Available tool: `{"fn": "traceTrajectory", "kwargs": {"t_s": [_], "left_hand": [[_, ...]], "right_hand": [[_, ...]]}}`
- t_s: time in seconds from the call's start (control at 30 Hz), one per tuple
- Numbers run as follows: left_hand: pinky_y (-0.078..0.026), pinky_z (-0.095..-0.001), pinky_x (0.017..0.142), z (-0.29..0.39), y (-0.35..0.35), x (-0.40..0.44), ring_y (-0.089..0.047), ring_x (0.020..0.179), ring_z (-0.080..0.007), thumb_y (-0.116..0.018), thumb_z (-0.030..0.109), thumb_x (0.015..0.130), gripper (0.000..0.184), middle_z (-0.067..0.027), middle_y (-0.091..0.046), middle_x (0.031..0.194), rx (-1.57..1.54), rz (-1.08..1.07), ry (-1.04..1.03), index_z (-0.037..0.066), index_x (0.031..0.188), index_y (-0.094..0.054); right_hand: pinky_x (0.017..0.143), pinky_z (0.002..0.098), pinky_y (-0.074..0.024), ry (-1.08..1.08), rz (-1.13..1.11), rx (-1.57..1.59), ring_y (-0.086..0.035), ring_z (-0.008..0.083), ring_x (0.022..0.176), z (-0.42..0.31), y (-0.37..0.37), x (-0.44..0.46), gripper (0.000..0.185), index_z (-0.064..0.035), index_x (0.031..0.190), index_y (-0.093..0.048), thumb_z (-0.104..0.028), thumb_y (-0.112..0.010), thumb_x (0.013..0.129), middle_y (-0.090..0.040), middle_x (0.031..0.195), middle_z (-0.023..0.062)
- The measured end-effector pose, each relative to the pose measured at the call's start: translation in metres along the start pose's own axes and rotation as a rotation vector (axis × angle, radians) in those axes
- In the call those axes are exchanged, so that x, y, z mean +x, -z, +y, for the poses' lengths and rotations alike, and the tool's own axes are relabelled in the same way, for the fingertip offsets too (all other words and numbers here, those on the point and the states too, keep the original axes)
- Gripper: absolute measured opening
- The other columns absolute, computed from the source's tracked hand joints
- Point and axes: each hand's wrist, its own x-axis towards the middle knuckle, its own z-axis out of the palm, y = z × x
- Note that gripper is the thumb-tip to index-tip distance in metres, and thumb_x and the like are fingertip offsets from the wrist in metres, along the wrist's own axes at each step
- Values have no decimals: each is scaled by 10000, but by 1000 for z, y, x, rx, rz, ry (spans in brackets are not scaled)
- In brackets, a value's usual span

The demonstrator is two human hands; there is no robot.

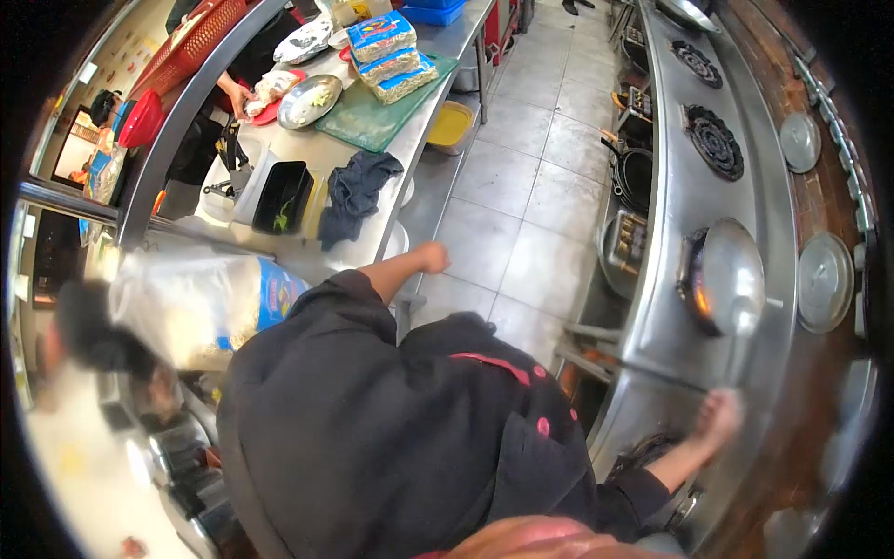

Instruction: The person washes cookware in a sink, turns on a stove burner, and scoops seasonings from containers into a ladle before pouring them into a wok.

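My left hand hangs over the tiled floor beside the prep counter, its fingers curled into a fist, with nothing seen in it. On the stove side, my right hand is blurred and closed around the handle of what looks like a ladle. The ladle's round head is at the near edge of a steel wok. That wok sits tilted over a burner, where an orange flame shows at its left side. The wok's inside is too glossy to make out contents.
On the prep counter are a dark cloth, a black tub, a green cutting board, noodle packs and a metal bowl. Another person's hand is across the counter. Burners line the stove; pans hang along its front.
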Motion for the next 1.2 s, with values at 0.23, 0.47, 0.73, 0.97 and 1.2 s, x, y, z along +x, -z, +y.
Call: {"fn": "traceTrajectory", "kwargs": {"t_s": [0.23, 0.47, 0.73, 0.97, 1.2], "left_hand": [[-476, -483, 747, -35, -62, 27, -598, 867, -382, -537, 301, 805, 279, -206, -633, 904, 237, -119, -361, 70, 935, -624], [-482, -442, 794, -89, -94, 143, -610, 951, -367, -596, 376, 796, 408, -229, -639, 997, 179, -349, -239, 8, 956, -666], [-498, -437, 745, 23, 75, 256, -597, 874, -319, -662, 164, 685, 295, -158, -615, 897, 422, -325, -520, 69, 957, -601], [-514, -388, 649, 80, 79, 338, -623, 780, -272, -587, 162, 746, 149, -112, -623, 835, 98, -432, -368, 70, 861, -612], [-498, -438, 718, 131, 58, 303, -620, 847, -309, -543, 242, 794, 213, -133, -645, 867, 1017, -314, -1126, 78, 906, -619]], "right_hand": [[460, 245, -400, -25, 199, -10, -505, 129, 584, 17, -23, 37, 468, -93, 1335, -416, -214, -546, 902, -622, 868, 114], [467, 263, -418, 64, 306, -320, -501, 121, 495, -1, -82, 14, 604, 87, 1362, -313, -51, -535, 817, -575, 689, 65], [765, 419, -502, 152, 798, -1154, -615, 407, 843, 9, -144, -25, 498, -48, 1281, -500, -164, -529, 798, -608, 1055, 262], [430, 221, -407, 332, 1012, -90, -468, 64, 486, 38, -111, -122, 525, -13, 1359, -401, -24, -524, 849, -607, 735, 79], [417, 248, -386, 322, 1302, 218, -463, 110, 450, 56, 31, -286, 569, 35, 1377, -334, -67, -528, 852, -529, 636, 33]]}}
